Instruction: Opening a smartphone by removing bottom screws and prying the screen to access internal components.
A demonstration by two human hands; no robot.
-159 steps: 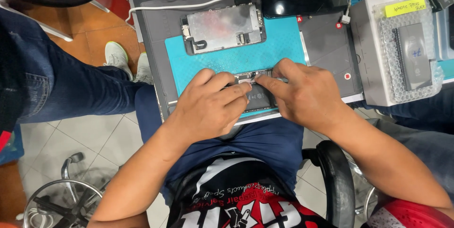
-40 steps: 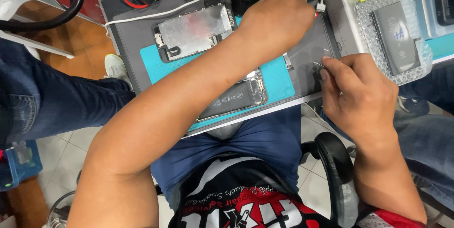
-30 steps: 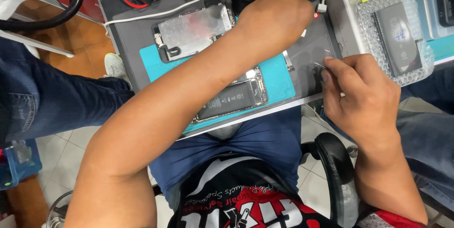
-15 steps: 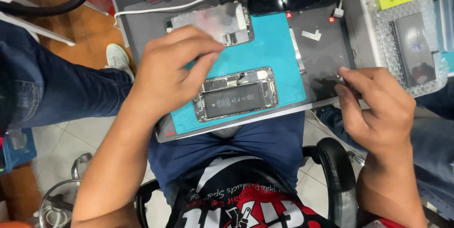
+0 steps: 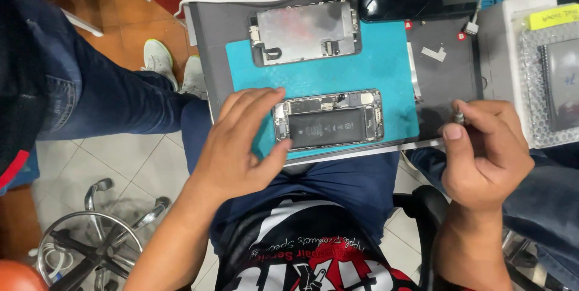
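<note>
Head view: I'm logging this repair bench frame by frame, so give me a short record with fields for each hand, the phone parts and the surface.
left hand: open, fingers spread, thumb at the left end of the opened phone body
right hand: closed on a small metal-tipped tool, over the grey mat
opened phone body: flat on the teal mat, black battery and boards exposed
detached screen panel: lies apart, above the phone body, metal back up
teal mat: on the grey mat, across the person's lap

Matt teal rubbery mat [image 5: 386, 68] under a dull metal-backed screen panel [image 5: 306, 31] and matt black battery [image 5: 327, 128].
</note>
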